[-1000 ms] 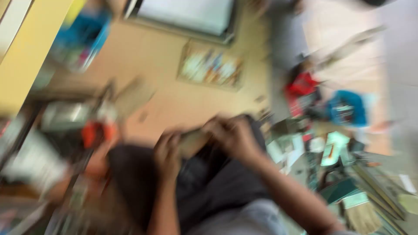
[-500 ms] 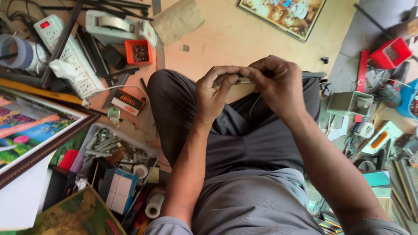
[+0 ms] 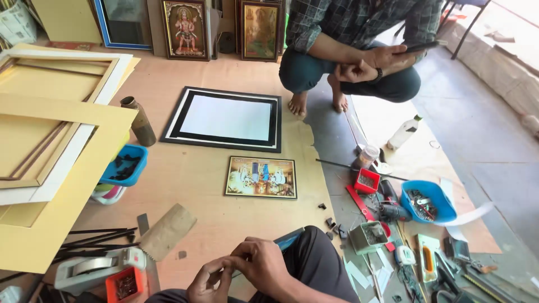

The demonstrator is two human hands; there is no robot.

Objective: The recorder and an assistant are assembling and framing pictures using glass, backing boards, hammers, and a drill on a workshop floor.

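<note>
A tape dispenser [image 3: 98, 268] and red box [image 3: 123, 284] crowd the floor's near-left edge. The left hand [image 3: 209, 282] and right hand [image 3: 263, 264] pinch something too small to identify. Open cardboard floor [image 3: 224, 219] lies ahead, a small framed picture [image 3: 261, 177] beyond. Earlier the view faced down at the lap.

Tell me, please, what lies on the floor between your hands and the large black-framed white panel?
In the head view, a small framed colourful picture lies flat on the brown board, between the hands and the black-framed white panel. The rest of that stretch is bare board.
</note>
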